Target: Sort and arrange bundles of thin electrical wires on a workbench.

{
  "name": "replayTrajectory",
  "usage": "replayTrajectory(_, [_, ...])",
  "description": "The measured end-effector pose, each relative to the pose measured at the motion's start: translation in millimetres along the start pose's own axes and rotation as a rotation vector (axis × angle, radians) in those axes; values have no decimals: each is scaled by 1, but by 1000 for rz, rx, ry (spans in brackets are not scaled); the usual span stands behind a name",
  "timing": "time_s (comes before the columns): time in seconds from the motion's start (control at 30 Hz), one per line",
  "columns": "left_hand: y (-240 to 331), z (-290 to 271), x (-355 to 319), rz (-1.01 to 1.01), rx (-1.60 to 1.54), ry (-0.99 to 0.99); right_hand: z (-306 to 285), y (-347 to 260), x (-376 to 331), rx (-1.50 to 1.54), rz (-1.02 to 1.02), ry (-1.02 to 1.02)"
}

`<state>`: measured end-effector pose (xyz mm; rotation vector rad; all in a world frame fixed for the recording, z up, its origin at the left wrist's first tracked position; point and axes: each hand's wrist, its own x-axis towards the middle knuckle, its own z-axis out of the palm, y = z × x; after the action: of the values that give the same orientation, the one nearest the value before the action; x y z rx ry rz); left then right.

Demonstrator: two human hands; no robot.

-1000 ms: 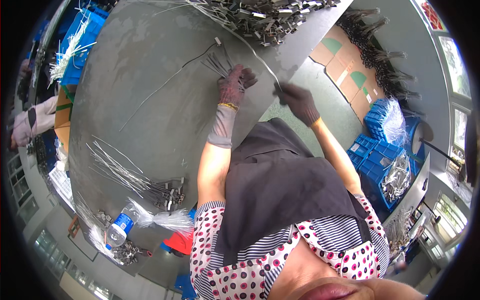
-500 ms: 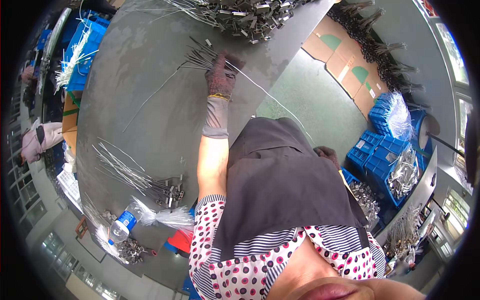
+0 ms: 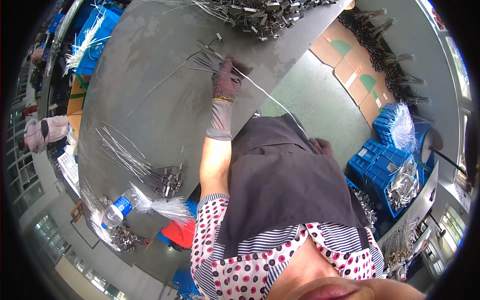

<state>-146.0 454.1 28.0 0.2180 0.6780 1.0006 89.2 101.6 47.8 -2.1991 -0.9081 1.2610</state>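
My left hand (image 3: 227, 80), in a dark glove with a grey cuff, reaches out over the grey round table (image 3: 165, 115). It is closed on a small bundle of thin metal rods (image 3: 205, 61) that fan out to the left. A single long thin wire (image 3: 270, 96) trails from this hand back toward my body. My right hand (image 3: 322, 146), also gloved, hangs low at my right side below the table edge. My dark apron (image 3: 285, 185) hides most of it, so its grip is unclear.
A heap of small metal clips (image 3: 265, 15) lies at the table's far edge. More wire bundles with metal ends (image 3: 135, 162) and a plastic bottle (image 3: 120, 207) sit at the near left. Blue crates (image 3: 385, 165) and flat cardboard (image 3: 350, 60) are on the floor right. Another person (image 3: 42, 132) is far left.
My right hand has left the table beside my left hand and dropped to my side. My left hand has moved farther out over the table with the rods.
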Motion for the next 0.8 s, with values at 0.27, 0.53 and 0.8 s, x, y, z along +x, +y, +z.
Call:
replayTrajectory(0.27, [35,-1,-11,66,129,178,-5,15,32,-19,-1,35])
replayTrajectory(0.53, [56,-19,-16,192,5,125,8,73,-25,154,216,276])
replayTrajectory(0.8, [13,-27,-22,48,-30,-77,22,-21,54,-73,-22,-10])
